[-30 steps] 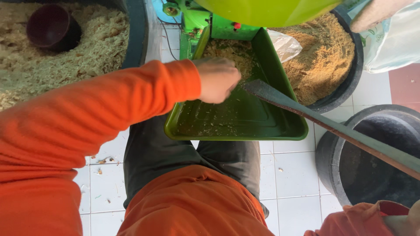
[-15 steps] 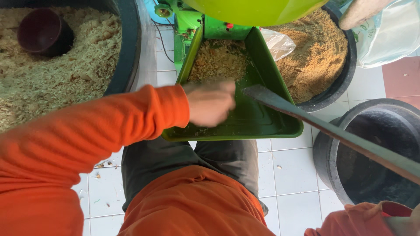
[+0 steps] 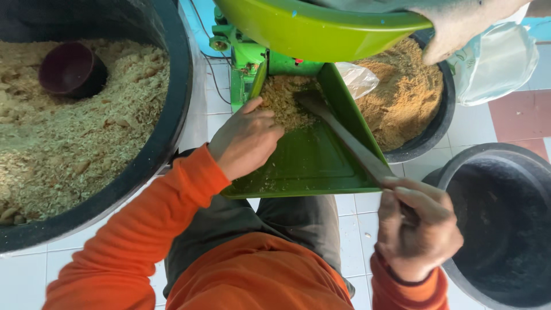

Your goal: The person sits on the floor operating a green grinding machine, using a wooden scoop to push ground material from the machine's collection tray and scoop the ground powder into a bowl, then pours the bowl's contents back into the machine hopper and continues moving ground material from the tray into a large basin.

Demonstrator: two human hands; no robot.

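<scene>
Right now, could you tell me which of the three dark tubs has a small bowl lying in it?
The big tub on the left, heaped with pale shavings: a dark maroon bowl lies in them. The other two hold no bowl.

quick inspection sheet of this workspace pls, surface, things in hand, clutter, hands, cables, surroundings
surface: white tiled floor.
job's things: green tray with brown meal at its top end; grey flat stick lying in it.
clutter: dark scoop in the left tub.
grippers: left hand on the tray's meal; right hand grips the stick.
cables: thin wire beside the green machine.
surroundings: meal tub, dark tub, plastic bag.
</scene>
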